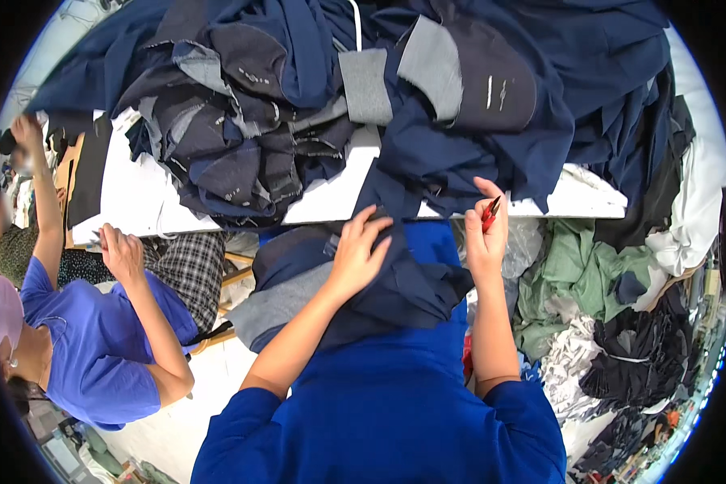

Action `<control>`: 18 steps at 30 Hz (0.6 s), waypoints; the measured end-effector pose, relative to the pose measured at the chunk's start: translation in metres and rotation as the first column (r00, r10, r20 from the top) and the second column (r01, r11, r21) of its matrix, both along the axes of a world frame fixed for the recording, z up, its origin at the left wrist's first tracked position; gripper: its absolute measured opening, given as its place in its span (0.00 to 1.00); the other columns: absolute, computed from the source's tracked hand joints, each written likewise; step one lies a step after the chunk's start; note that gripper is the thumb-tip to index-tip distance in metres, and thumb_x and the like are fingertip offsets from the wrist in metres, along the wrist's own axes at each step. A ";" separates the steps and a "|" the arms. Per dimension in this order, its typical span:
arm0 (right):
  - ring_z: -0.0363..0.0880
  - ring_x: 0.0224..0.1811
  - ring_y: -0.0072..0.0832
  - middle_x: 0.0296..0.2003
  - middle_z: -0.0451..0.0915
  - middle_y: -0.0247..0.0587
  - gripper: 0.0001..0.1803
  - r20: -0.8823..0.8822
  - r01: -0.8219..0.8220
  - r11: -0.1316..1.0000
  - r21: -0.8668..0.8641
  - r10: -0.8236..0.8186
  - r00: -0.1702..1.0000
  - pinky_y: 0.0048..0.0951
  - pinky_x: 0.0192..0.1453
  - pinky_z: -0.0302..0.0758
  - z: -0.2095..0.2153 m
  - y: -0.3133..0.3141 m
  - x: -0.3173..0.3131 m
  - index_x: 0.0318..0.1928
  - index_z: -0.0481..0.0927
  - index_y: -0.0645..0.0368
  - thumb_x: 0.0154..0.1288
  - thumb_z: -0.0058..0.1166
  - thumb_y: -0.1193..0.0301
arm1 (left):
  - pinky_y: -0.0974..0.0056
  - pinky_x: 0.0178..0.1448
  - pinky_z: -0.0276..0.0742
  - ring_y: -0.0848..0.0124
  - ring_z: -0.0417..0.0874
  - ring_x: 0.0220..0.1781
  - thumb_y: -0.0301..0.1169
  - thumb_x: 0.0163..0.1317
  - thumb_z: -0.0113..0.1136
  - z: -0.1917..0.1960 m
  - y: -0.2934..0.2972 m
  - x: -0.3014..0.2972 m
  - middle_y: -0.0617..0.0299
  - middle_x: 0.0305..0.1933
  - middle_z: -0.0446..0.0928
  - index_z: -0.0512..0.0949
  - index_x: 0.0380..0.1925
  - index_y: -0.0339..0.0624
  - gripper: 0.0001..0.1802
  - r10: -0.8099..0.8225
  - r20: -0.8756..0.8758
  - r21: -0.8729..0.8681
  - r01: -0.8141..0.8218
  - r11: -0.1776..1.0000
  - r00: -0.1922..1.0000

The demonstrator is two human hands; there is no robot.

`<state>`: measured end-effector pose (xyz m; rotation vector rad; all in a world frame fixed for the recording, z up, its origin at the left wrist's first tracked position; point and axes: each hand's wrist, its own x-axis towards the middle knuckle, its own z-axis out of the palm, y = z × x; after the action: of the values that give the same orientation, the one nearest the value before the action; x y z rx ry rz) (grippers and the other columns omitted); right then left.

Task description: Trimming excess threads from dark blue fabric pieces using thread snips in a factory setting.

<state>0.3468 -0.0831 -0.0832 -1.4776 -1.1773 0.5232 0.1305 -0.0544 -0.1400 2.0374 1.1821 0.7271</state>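
Observation:
My left hand (359, 256) lies palm down on a dark navy garment piece (411, 278) draped across my lap and over the table's near edge. Its fingers are spread, and it grips nothing that I can see. To its right, my right hand (486, 242) is raised at the table edge, closed around small red thread snips (490, 213) with dark tips. The index finger points up past them. A grey panel (278, 315) shows on the lap cloth's left side. Beyond my right hand, more navy cloth with a dark patch (496, 81) and a grey piece (434, 68) covers the table.
A heap of dark cut pieces (234, 145) covers the left of the white table (331, 198). At right are green cloth (573, 274), white scraps (571, 355) and a dark bundle (637, 355). On the left sits a co-worker in a violet shirt (101, 347), arms raised.

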 end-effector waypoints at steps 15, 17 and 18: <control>0.67 0.54 0.38 0.41 0.79 0.31 0.09 0.990 0.275 0.955 -0.113 0.085 0.112 0.70 0.62 0.49 -0.015 0.209 0.098 0.31 0.83 0.49 0.54 0.50 0.65 | 0.53 0.60 0.62 0.53 0.68 0.55 0.16 0.48 0.49 -0.017 -0.022 -0.017 0.51 0.69 0.52 0.74 0.52 0.53 0.29 -0.053 -0.155 0.013 0.056 0.998 0.986; 0.67 0.52 0.38 0.37 0.78 0.29 0.10 0.995 0.447 0.891 0.082 -0.047 -0.089 0.76 0.58 0.49 -0.026 0.209 0.181 0.32 0.83 0.48 0.55 0.48 0.64 | 0.53 0.60 0.62 0.53 0.68 0.55 0.18 0.51 0.49 -0.017 -0.024 -0.018 0.51 0.69 0.52 0.75 0.51 0.54 0.26 -0.058 -0.159 -0.020 0.055 0.998 0.986; 0.66 0.55 0.38 0.39 0.79 0.28 0.12 0.994 0.475 0.878 0.062 -0.010 -0.111 0.80 0.57 0.46 -0.032 0.208 0.221 0.34 0.83 0.48 0.57 0.46 0.64 | 0.53 0.60 0.62 0.53 0.69 0.55 0.21 0.53 0.50 -0.020 -0.024 -0.020 0.50 0.69 0.52 0.75 0.51 0.55 0.24 -0.075 -0.167 -0.031 0.070 0.997 0.983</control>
<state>0.5678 0.1251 -0.1153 -2.4426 -1.8650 -1.0851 0.1100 -0.0784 -0.1603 2.1428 1.1967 0.5105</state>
